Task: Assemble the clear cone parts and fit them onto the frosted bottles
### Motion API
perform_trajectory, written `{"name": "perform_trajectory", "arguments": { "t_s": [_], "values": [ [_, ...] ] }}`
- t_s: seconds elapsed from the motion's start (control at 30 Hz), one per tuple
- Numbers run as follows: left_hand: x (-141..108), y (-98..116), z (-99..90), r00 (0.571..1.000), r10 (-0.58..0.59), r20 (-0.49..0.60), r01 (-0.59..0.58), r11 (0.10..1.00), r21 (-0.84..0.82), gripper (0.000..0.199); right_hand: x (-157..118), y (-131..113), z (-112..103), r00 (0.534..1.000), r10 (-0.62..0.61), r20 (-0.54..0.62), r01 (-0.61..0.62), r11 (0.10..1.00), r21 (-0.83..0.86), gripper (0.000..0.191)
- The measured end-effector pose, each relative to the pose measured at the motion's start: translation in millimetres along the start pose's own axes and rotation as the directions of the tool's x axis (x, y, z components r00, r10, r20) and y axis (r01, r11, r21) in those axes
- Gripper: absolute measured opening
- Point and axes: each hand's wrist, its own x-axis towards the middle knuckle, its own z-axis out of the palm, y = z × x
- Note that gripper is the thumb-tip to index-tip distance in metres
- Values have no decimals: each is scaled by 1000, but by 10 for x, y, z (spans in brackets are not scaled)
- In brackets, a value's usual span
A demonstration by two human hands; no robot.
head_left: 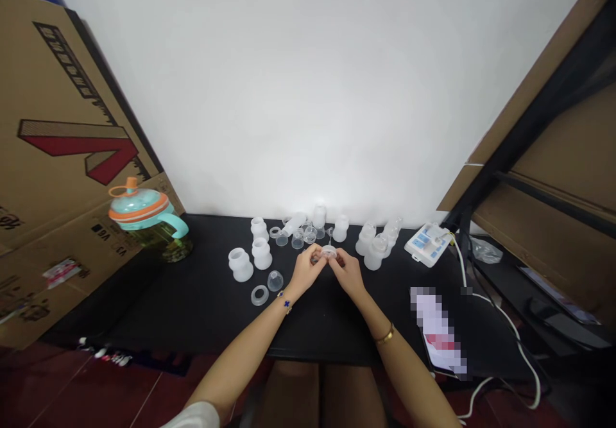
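Both hands meet over the black table, pinching a translucent bottle ring (328, 250) between fingers and thumbs. My left hand (307, 267) grips its left side and my right hand (348, 270) its right side. A small clear part (330, 233) shows just beyond the ring; whether it is joined to it I cannot tell. Left of my left hand lie a clear dome cap (275, 280) and a loose ring (260, 295). White baby bottles without tops, one of them a bottle (240, 265) at the left, stand beyond them. More caps and rings (298, 238) lie behind my hands.
Several bottles (373, 252) stand to the right, some with tops. Farther right are a white box (428, 244), a white cable (511, 325) and a phone (437, 332). A turquoise-lidded jug (144, 213) stands at the left by a large carton (58, 158). A white wall (317, 94) rises behind.
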Motion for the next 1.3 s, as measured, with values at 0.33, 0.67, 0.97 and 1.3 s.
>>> {"name": "perform_trajectory", "arguments": {
  "t_s": [0.33,0.67,0.97,1.3],
  "values": [
    [0,-1,2,1000,5,14,-5,1000,-31,21,2,4,-8,999,21,24,-22,999,44,25],
    [-1,3,6,1000,-6,1,6,999,-32,24,1,-6,-10,999,23,33,-25,999,46,30],
    [-5,33,7,1000,-6,-13,6,1000,19,20,15,31,-5,999,26,42,-27,999,25,28],
    [-13,63,11,1000,7,-16,-5,993,114,18,15,52,-2,999,24,22,-24,1000,6,27]
  ]
}}
